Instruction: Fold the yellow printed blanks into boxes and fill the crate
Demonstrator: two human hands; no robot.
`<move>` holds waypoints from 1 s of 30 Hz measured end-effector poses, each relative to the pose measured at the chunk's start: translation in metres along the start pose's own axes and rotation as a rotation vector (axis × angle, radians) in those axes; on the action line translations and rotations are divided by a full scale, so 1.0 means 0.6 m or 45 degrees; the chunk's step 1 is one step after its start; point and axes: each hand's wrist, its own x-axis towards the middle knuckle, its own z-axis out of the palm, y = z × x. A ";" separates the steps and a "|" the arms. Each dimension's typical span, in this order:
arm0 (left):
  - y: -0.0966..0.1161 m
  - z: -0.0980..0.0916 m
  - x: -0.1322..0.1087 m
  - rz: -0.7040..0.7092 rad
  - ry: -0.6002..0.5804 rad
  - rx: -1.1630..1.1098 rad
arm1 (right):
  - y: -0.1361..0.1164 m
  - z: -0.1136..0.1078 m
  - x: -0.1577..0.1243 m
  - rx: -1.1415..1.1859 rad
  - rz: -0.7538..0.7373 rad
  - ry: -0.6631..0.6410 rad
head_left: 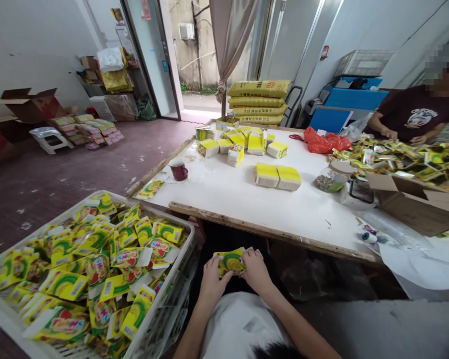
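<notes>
Pinching a packet (230, 263) at either end, the left hand (212, 279) and right hand (255, 269) are partly closed, thumbs toward the near side and fingers curled over it. It sits above the lap, before the near edge of the tabletop (224, 199), beside a crate (171, 275) of loose similar packets. The step in hand seems to be working the packet's ends; whether it is sealed cannot be told. The next move probably calls for keeping it flat and steady between both hands.
</notes>
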 end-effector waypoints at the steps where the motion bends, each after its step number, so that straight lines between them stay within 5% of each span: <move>1: 0.003 -0.004 -0.001 0.009 0.076 -0.026 | 0.000 0.000 0.000 0.034 0.016 -0.001; 7: 0.031 -0.019 -0.003 0.029 0.582 -0.610 | 0.000 -0.014 0.007 0.367 0.067 -0.041; 14: 0.101 -0.012 -0.005 -0.243 0.367 -1.406 | -0.062 -0.055 -0.015 0.910 -0.259 -0.195; 19: 0.125 -0.024 0.001 -0.241 0.551 -1.408 | -0.077 -0.067 -0.035 1.286 -0.266 -0.242; 26: 0.103 -0.021 -0.019 -0.037 0.492 -0.914 | -0.091 -0.072 -0.054 0.690 -0.327 0.015; 30: 0.110 -0.022 -0.016 -0.070 0.490 -0.958 | -0.091 -0.082 -0.048 1.082 -0.180 -0.138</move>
